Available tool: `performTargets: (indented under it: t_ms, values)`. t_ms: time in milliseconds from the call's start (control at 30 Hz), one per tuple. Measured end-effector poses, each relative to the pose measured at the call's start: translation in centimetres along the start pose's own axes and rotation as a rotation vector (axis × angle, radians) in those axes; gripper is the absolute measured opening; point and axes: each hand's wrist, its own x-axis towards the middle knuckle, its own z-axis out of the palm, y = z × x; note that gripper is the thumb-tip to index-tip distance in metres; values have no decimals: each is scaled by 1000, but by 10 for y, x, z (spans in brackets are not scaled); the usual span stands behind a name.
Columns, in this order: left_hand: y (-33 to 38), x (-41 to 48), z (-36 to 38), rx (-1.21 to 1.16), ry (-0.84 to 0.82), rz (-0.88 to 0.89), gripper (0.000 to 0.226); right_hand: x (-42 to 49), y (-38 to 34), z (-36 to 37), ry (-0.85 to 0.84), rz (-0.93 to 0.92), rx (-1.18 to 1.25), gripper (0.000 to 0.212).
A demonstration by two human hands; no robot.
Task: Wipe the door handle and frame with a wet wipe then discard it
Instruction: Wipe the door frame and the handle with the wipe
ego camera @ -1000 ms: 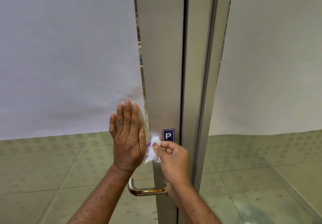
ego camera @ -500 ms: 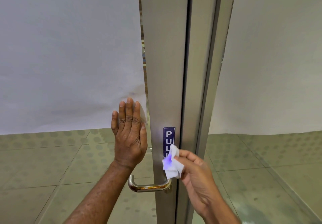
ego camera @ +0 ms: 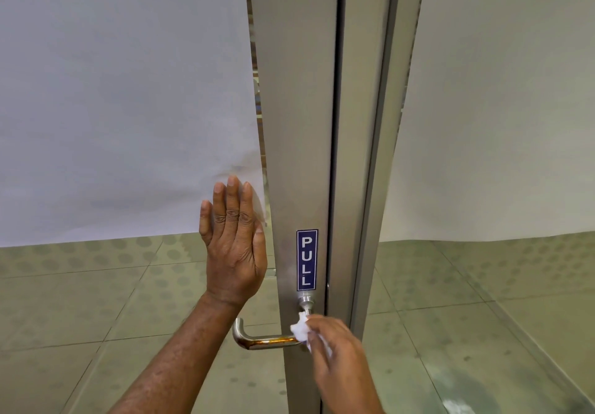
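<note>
Glass door with metal frame (ego camera: 296, 123): left hand (ego camera: 233, 246) rests flat and open on the glass. Right hand (ego camera: 335, 346) pinches a soft, limp wet wipe (ego camera: 298, 330) against the rigid, smooth lever handle (ego camera: 260, 341); bunching it likely gives firmer grip.

The right hand (ego camera: 338, 352) is motion-blurred and hides most of the wet wipe (ego camera: 299, 330). It also covers the door handle (ego camera: 267, 341) where it meets the frame (ego camera: 296, 123).

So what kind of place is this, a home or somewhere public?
Probably a public or commercial building entrance: a metal-framed glass door carries a blue PULL sign, has a lever handle, and the tiled floor looks institutional.
</note>
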Motion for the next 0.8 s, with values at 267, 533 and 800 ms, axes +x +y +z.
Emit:
performTargets:
  t_ms: [267,533,800]
  values:
    - [-1,-1,2,1,6,-1,65,-8,17,19,142,-333,-282,63]
    - [0,0,1,3,24,6,63,-12,19,30,-73,-572,-513,30]
    - [1,1,-1,2,12,4,65,-22,-5,67,-130,-522,-583,49]
